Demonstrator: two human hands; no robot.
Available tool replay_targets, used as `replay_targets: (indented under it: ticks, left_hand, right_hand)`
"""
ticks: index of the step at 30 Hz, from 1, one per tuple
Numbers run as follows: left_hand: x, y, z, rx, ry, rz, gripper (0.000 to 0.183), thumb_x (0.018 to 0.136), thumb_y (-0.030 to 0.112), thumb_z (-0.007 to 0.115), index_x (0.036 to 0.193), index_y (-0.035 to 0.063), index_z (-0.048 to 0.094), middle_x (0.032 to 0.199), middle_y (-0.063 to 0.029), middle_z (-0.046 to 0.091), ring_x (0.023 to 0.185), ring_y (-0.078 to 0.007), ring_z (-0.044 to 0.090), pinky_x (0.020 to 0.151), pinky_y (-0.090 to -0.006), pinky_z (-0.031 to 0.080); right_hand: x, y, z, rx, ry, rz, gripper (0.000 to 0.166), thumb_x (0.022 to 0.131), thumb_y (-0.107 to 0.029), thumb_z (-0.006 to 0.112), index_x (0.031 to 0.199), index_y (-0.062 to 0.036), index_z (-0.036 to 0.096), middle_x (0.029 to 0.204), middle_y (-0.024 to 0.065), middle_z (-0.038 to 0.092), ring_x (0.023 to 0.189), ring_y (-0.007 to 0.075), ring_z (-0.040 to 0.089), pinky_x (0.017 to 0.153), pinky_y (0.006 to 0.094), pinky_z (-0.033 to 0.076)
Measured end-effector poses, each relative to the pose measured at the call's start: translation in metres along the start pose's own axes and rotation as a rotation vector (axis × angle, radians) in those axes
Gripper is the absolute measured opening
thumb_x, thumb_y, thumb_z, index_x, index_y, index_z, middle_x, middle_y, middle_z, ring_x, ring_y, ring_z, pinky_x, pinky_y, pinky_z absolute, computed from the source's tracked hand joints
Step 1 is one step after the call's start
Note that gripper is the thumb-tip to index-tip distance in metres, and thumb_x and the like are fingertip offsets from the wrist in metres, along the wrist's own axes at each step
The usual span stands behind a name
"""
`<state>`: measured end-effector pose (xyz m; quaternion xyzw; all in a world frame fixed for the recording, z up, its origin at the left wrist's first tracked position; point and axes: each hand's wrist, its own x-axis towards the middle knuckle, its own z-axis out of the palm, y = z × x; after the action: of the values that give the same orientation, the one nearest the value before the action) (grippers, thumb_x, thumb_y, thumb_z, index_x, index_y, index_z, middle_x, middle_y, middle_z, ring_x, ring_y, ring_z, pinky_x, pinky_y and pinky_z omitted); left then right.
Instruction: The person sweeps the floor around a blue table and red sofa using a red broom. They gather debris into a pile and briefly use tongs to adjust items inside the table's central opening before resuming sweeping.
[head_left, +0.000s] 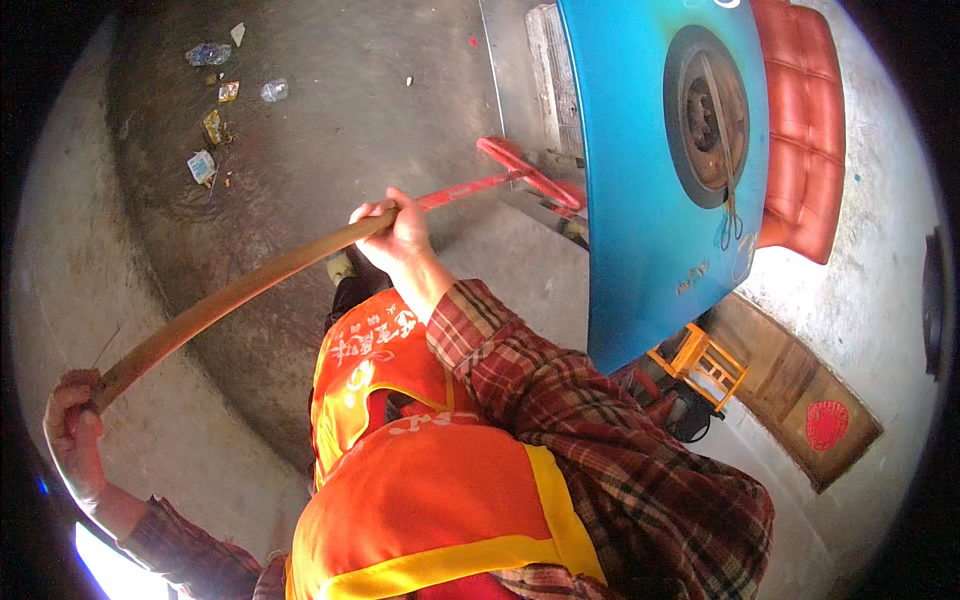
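Observation:
My left hand (76, 431) is closed around the top end of a long wooden handle (247, 295), at the far left near a pale wall. Farther down the same pole, my right hand (395, 234) wraps around the wood just above a red sleeve (466, 191). The sleeve runs to a red T-shaped broom or mop head (534, 178), which is on the concrete floor beside the blue table. Part of that head's far end is close to the table edge; its underside is hidden.
Plastic bottles (208, 54), a torn carton (201, 166) and other wrappers litter the concrete floor (337, 82). A blue table (630, 247) on the right bears a round burner-like inset (705, 116) with tongs across it. Beyond are a red padded seat (806, 135) and an orange wooden stool (697, 364).

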<state>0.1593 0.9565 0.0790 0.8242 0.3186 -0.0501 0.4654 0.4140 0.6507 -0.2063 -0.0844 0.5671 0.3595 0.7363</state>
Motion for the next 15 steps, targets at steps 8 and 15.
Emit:
replay_targets:
  ticks: [8,15]
  left_hand:
    - [0.049,0.003,-0.002,0.048,-0.136,-0.135,0.031,0.080,0.026,0.060,0.102,0.0038,0.056,0.110,-0.0092,0.054,0.087,-0.0125,0.051,0.060,-0.0203,0.038]
    - [0.072,0.007,-0.014,0.206,-0.121,-0.044,0.037,0.082,0.032,0.055,0.108,0.0045,0.057,0.108,-0.0053,0.056,0.083,-0.0087,0.051,0.059,-0.0205,0.035]
  right_hand:
    - [-0.010,-0.041,0.011,0.088,-0.079,-0.009,0.027,0.076,-0.010,0.050,0.053,-0.0102,0.036,0.048,0.0022,0.035,0.046,0.0166,0.041,0.053,0.0312,0.042]
    - [-0.014,-0.033,0.021,0.060,-0.048,-0.033,0.026,0.073,-0.009,0.051,0.053,-0.0100,0.035,0.047,0.0032,0.036,0.045,0.0178,0.042,0.055,0.0327,0.042]
